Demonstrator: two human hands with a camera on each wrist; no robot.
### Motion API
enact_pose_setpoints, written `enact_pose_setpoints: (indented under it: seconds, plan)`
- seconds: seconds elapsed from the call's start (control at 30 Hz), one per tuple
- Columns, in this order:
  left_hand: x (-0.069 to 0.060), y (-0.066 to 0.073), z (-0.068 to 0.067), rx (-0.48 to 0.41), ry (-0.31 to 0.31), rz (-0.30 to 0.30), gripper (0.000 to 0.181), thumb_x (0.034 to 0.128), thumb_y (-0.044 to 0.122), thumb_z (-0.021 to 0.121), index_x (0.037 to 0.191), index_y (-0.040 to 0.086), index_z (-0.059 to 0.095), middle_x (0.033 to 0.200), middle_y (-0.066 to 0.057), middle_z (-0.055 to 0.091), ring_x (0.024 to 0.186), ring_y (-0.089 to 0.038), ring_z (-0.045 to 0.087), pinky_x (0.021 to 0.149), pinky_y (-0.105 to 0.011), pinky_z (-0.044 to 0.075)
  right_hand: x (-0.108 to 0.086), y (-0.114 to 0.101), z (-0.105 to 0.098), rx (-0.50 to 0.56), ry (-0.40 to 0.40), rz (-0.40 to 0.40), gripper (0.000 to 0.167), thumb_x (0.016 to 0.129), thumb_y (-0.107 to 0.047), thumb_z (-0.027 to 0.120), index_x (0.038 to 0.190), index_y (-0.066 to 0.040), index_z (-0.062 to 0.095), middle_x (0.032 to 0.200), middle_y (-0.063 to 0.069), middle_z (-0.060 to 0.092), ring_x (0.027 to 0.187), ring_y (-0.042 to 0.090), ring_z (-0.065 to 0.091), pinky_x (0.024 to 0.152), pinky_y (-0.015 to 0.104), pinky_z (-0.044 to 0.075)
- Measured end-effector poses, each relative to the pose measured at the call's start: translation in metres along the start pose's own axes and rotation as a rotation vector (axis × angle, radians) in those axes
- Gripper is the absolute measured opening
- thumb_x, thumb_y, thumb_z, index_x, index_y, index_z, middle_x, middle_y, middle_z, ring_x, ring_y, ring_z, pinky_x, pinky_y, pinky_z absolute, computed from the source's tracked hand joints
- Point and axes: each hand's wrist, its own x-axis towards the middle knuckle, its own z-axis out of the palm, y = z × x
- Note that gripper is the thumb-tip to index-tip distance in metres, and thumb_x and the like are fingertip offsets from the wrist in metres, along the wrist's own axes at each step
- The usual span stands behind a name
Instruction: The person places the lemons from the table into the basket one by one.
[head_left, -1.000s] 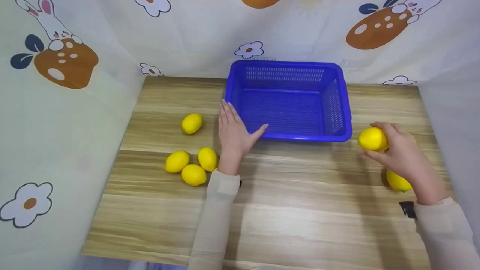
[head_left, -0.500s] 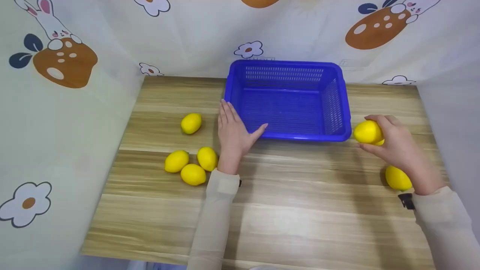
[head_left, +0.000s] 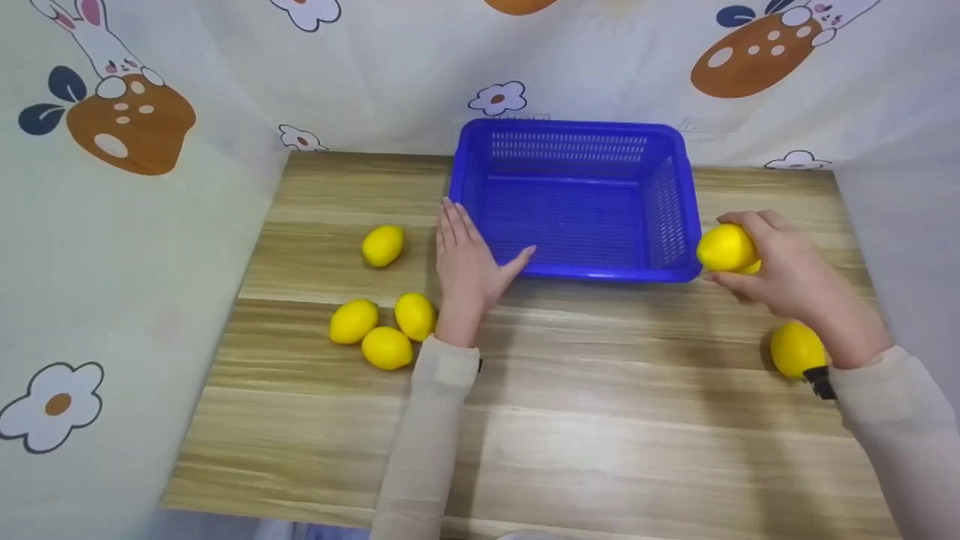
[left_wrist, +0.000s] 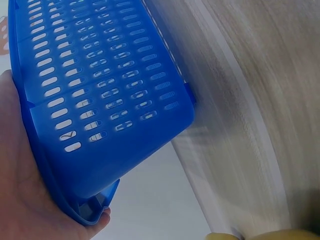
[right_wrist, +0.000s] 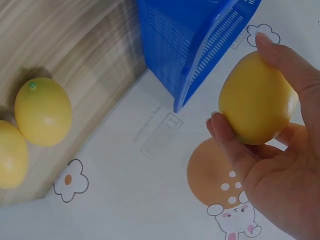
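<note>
Lemon (head_left: 726,247) sits in the right hand (head_left: 787,262), pinched between thumb and curled fingers, and it seems to be held above the table (head_left: 570,405). Just beside it is the right rim of the blue basket (head_left: 585,274); the right wrist view shows a gap, so fruit and plastic are apart. At the basket's opposite side, the left hand (head_left: 469,262) lies along the left rim, fingers straight and side by side, thumb stretched away over the near edge, apparently bracing.

Farther out, a lemon near the right sleeve (head_left: 796,349) rests on the table (the right wrist view has two there; a sliver of yellow under the held fruit is probably the other). Left of the basket lie three clustered lemons (head_left: 387,348), with a lone lemon (head_left: 382,246) beyond them.

I judge the step in hand to be carrying the fruit to the basket. The next move would call for clearing the right rim, bringing the lemon over the floor and loosening the fingers low down, with the left hand steadying the opposite side.
</note>
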Motion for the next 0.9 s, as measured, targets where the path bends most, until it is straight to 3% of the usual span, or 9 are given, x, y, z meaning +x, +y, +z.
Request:
enact_pose_setpoints:
  seconds: [0.3, 0.53, 0.9]
  plan:
    - [-0.001, 0.001, -0.003, 0.028, -0.013, -0.001, 0.127, 0.0927, 0.085, 0.045, 0.164, -0.011, 0.001, 0.173, -0.031, -0.006, 0.164, -0.04, 0.001, 0.134, -0.043, 0.007, 0.01, -0.007, -0.01, -0.019, -0.049, -0.002, 0.074, 0.092, -0.02, 0.085, 0.15, 0.005, 0.046, 0.14, 0.033, 0.05, 0.109, 0.05, 0.058, 0.092, 0.068, 0.056]
    - [0.0, 0.002, -0.003, 0.09, -0.022, 0.004, 0.126, 0.0937, 0.086, 0.041, 0.163, -0.013, 0.002, 0.173, -0.032, -0.002, 0.164, -0.041, 0.004, 0.134, -0.042, 0.008, 0.014, -0.011, -0.017, -0.044, -0.012, -0.062, 0.07, 0.088, -0.015, 0.087, 0.144, 0.006, 0.051, 0.13, 0.032, 0.057, 0.105, 0.047, 0.059, 0.087, 0.064, 0.058]
    - [0.0, 0.002, -0.007, 0.108, -0.054, 0.011, 0.128, 0.0928, 0.088, 0.038, 0.163, -0.012, 0.0, 0.172, -0.033, -0.006, 0.163, -0.042, 0.002, 0.134, -0.043, 0.008, 0.025, -0.019, -0.024, -0.041, -0.066, -0.038, 0.073, 0.092, -0.022, 0.084, 0.149, 0.006, 0.047, 0.138, 0.032, 0.053, 0.109, 0.047, 0.057, 0.092, 0.065, 0.056]
